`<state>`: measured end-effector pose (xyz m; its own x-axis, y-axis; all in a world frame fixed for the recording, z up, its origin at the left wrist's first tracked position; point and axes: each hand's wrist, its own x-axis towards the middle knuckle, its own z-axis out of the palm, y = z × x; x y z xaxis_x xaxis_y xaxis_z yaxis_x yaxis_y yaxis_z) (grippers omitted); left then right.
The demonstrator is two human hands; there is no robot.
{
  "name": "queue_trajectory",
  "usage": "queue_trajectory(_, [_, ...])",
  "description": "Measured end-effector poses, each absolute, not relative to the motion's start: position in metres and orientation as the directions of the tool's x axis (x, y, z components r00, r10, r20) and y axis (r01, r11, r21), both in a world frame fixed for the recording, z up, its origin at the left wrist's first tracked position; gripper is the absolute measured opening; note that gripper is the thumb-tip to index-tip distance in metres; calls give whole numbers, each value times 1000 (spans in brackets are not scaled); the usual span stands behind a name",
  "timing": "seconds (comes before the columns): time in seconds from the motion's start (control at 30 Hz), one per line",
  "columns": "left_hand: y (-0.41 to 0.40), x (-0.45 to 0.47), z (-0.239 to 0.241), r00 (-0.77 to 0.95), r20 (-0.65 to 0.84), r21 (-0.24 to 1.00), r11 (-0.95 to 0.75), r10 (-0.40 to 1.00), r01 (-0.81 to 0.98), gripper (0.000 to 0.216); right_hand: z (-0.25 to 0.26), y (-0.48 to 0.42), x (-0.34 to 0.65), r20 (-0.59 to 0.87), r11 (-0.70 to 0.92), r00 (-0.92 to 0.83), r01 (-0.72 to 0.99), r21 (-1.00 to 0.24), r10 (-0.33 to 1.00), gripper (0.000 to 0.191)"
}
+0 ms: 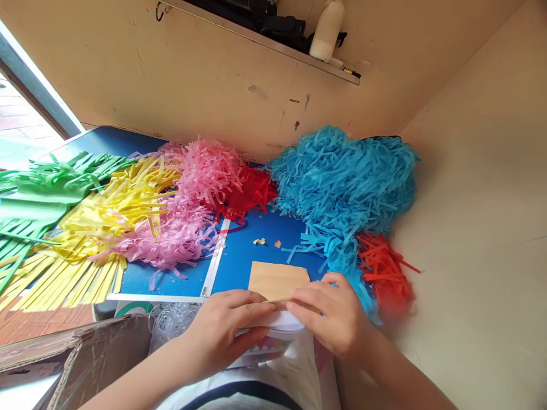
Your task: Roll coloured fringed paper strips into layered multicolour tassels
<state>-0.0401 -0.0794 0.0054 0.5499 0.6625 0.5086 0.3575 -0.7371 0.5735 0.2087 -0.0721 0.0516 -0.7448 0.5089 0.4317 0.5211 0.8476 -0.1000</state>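
A small tan sheet of paper [277, 278] lies at the front edge of the blue table, its near edge folded or rolled toward me. My left hand [233, 322] pinches this edge from the left, fingers pressed together with the thumb below. From the right, my right hand [331, 313] holds the same edge between its thumb and fingers. Just under the fingers shows a white rounded surface [284, 321], partly covered by both hands; I cannot make out what it belongs to. Two small paper scraps [259, 242] rest beyond the sheet.
Piles of fringed paper in green [47, 193], yellow [115, 210], pink [209, 171], red [250, 191] and blue [342, 176] spread over the blue table [239, 228]. An orange-red bundle [384, 267] hangs by the right wall. A cardboard box [106, 353] stands at lower left. Above, a shelf [265, 42] carries a white bottle [327, 31].
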Motion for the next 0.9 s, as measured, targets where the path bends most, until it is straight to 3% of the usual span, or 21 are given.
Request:
queue_trajectory(0.1, [-80,-39,7,571,490,585,-734,658,345,28,55,-71,204,453,790,-655,566,-235,604,13])
queue_trajectory(0.2, [-81,-38,9,586,482,584,-738,651,339,28,60,-67,197,372,715,-613,625,-313,698,11])
queue_trajectory(0.53, [-83,-40,6,552,493,588,-725,672,358,31,51,-66,211,425,859,-761,504,-90,491,26])
queue_trajectory(0.73, [-81,-40,5,565,489,584,-731,665,354,33,55,-64,205,429,821,-704,528,-218,567,17])
queue_trajectory(0.9, [-83,-38,8,570,490,579,-735,660,353,32,54,-61,200,416,809,-697,534,-244,585,10])
